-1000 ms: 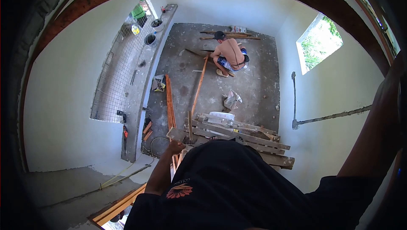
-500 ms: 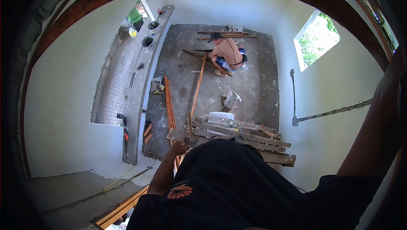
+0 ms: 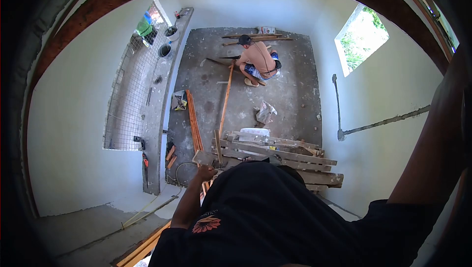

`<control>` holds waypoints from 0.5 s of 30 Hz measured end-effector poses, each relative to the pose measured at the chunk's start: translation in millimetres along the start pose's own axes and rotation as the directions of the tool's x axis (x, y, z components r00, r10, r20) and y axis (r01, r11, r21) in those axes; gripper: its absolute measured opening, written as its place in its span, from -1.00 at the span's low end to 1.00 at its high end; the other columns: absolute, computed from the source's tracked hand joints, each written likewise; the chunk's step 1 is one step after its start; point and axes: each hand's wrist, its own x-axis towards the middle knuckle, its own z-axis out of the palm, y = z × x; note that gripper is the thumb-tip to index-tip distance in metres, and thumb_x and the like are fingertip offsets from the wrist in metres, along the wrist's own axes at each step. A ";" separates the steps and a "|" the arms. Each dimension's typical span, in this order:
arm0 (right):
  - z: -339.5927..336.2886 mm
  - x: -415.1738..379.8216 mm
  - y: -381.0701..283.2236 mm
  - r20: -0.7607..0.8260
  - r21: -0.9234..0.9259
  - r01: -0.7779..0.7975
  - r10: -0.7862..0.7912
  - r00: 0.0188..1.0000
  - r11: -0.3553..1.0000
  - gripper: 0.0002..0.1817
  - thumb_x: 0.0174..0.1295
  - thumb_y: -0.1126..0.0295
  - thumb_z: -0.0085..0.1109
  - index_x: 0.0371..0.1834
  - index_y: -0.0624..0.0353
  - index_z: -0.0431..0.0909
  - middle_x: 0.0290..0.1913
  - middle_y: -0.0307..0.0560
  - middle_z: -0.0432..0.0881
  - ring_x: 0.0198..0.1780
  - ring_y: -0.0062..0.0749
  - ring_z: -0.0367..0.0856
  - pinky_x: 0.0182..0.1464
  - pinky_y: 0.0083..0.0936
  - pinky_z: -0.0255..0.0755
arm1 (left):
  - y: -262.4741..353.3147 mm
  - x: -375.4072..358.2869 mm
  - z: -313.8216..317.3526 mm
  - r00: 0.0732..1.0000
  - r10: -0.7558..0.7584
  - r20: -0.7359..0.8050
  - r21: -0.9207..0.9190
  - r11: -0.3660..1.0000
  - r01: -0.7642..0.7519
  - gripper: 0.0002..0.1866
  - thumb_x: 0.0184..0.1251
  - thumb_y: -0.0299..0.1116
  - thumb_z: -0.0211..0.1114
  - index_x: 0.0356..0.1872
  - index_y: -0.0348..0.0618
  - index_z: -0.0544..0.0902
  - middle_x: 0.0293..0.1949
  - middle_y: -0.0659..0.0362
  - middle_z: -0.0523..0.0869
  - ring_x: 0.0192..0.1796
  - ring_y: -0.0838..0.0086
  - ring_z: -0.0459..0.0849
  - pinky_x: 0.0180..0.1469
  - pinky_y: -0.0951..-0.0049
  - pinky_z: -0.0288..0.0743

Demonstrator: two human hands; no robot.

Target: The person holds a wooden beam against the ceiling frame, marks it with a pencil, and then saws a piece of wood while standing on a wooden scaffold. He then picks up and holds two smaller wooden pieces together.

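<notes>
My left hand (image 3: 206, 172) is closed in a fist beside my dark shirt, at the left end of the plank scaffold below me. Whatever it may grip is hidden. An upright wooden stick (image 3: 218, 146) stands close to that hand, and reddish timber strips (image 3: 193, 122) run along the floor beyond it. On the right, my arm reaches up along the picture's edge toward the red-brown beam (image 3: 446, 65); the right hand itself is out of sight.
Grey scaffold planks (image 3: 280, 155) lie beneath me, with the floor far below. A co-worker (image 3: 260, 60) crouches there with a handsaw (image 3: 229, 58) at a long timber strip (image 3: 227, 97). Buckets (image 3: 164, 50) and a red-handled saw (image 3: 145, 163) rest on the left ledge (image 3: 160, 94).
The view has shifted and turned slightly, so the room sits a little further left. My left hand stays closed in nearly the same place. The co-worker remains crouched over the timber.
</notes>
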 end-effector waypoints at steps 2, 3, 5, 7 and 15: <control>-0.9 2.1 1.9 -0.008 -0.005 0.004 -0.004 1.000 1.000 -0.39 0.11 -0.16 0.24 -0.21 0.28 0.60 -0.27 0.10 0.62 -0.16 -0.03 0.60 -0.02 -0.14 0.47 | 4.7 -1.6 -3.2 1.000 0.017 -0.017 0.021 1.000 -0.017 -0.61 0.08 0.01 0.29 -0.41 -0.14 0.76 -0.52 0.04 0.74 -0.40 0.32 0.75 -0.21 0.27 0.61; -1.7 3.6 2.8 -0.009 -0.007 0.006 -0.006 1.000 1.000 -0.39 0.11 -0.16 0.24 -0.21 0.28 0.60 -0.28 0.10 0.62 -0.16 -0.03 0.60 -0.02 -0.14 0.47 | 9.4 -3.1 -6.2 0.999 0.027 -0.024 0.032 0.999 -0.026 -0.61 0.09 0.02 0.29 -0.41 -0.14 0.76 -0.52 0.04 0.74 -0.40 0.31 0.75 -0.20 0.27 0.61; -2.9 6.5 3.8 -0.015 -0.019 0.012 -0.013 1.000 1.000 -0.40 0.11 -0.16 0.24 -0.22 0.28 0.60 -0.28 0.10 0.62 -0.17 -0.03 0.60 -0.02 -0.14 0.47 | 12.0 -0.9 -8.6 0.999 0.042 -0.021 0.051 0.998 -0.040 -0.61 0.08 0.02 0.28 -0.43 -0.13 0.75 -0.52 0.04 0.74 -0.40 0.30 0.75 -0.20 0.26 0.61; -4.6 9.5 4.3 -0.017 -0.025 0.020 -0.021 1.000 0.999 -0.40 0.11 -0.16 0.24 -0.22 0.28 0.61 -0.28 0.10 0.62 -0.17 -0.03 0.60 -0.02 -0.14 0.47 | 12.3 2.3 -10.3 0.999 0.048 -0.023 0.042 0.998 -0.047 -0.61 0.08 0.03 0.28 -0.45 -0.13 0.75 -0.53 0.05 0.74 -0.40 0.28 0.75 -0.20 0.26 0.60; -8.9 15.2 3.1 -0.028 -0.061 0.054 -0.056 0.998 0.997 -0.41 0.11 -0.15 0.24 -0.24 0.28 0.61 -0.30 0.10 0.62 -0.18 -0.03 0.61 -0.03 -0.14 0.47 | -1.1 8.7 -9.1 0.998 0.054 -0.016 -0.024 0.998 -0.054 -0.64 0.06 -0.02 0.28 -0.50 -0.15 0.73 -0.54 0.01 0.71 -0.38 0.22 0.73 -0.22 0.20 0.57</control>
